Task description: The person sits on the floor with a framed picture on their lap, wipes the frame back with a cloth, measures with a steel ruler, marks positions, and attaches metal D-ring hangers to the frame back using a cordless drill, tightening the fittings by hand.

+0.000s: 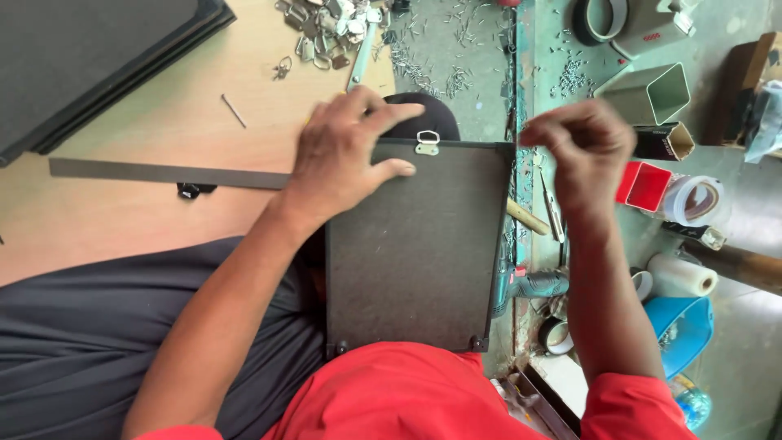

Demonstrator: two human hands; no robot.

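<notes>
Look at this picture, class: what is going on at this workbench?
A person in a red shirt holds a dark frame back upright against their body. The left hand presses on its top edge, beside a small metal hanger fixed there. The right hand is raised off to the side, fingers pinched; whether it holds anything cannot be told. Loose hangers and nails lie scattered on the bench.

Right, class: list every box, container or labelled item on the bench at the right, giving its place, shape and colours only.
Open metal box: upper right, rectangular, grey-green.
Dark carton: just below it, small, open-ended, black with brown edge.
Red tub: beside the right hand, small, square.
Tape roll: right of the tub, white and brown.
Blue bowl: lower right, round.
</notes>
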